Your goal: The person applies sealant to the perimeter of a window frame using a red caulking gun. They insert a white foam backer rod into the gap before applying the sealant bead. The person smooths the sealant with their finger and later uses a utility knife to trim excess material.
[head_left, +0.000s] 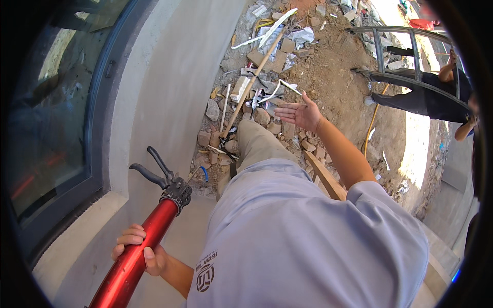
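My left hand (141, 249) is wrapped round the red barrel of a caulking gun (160, 219). The gun slants up from the lower left, with its black trigger handles spread apart beside the wall and its lower end cut off by the picture's rim. Held out over the rubble is my right hand (300, 114), its fingers stretched and nothing in it. A window (56, 113) with a dark frame stands to the left of the gun.
A grey rendered wall (169, 66) runs beside me. Broken bricks (262, 117), scraps and a long wooden pole (251, 82) litter the ground ahead. By my right side is a wooden bar (328, 179). At right, a person (411, 102) in dark clothes is by a metal ladder (414, 49).
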`<control>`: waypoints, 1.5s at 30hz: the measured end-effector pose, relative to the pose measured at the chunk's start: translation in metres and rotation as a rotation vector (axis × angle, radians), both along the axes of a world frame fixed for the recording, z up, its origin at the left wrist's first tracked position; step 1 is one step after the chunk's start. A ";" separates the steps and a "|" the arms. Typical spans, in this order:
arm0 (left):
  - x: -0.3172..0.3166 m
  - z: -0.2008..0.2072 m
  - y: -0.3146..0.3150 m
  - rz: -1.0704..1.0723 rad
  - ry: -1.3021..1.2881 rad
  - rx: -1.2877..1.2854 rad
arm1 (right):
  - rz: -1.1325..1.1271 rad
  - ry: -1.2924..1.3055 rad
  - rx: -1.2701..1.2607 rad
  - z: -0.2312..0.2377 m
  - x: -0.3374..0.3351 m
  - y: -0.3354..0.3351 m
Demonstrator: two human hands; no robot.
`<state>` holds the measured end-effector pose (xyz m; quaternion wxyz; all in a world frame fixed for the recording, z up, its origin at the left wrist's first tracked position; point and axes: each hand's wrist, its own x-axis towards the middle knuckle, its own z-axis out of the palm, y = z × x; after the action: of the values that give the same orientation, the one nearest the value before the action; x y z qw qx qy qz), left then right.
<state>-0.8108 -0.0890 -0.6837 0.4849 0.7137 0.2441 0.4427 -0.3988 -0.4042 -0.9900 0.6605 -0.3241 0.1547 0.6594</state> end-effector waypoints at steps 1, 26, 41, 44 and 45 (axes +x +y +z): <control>0.000 -0.002 0.000 0.009 -0.007 -0.005 | -0.044 0.008 0.064 0.003 0.001 0.002; 0.014 -0.011 0.009 -0.174 -0.137 -0.100 | 0.809 -1.159 -1.100 -0.067 -0.063 -0.093; 0.015 -0.097 0.000 -0.212 -0.285 -0.175 | 1.125 -1.730 -0.406 -0.045 -0.114 0.020; 0.029 -0.100 -0.004 -0.220 -0.301 -0.217 | 1.467 -1.501 -0.135 -0.032 -0.140 0.062; 0.032 -0.100 -0.004 -0.235 -0.299 -0.217 | 1.500 -1.352 -0.112 -0.025 -0.145 0.072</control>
<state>-0.7787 -0.0932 -0.7835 0.6382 0.6073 0.1309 0.4548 -0.5441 -0.3317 -1.0146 0.0086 -0.6740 -0.4647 0.5742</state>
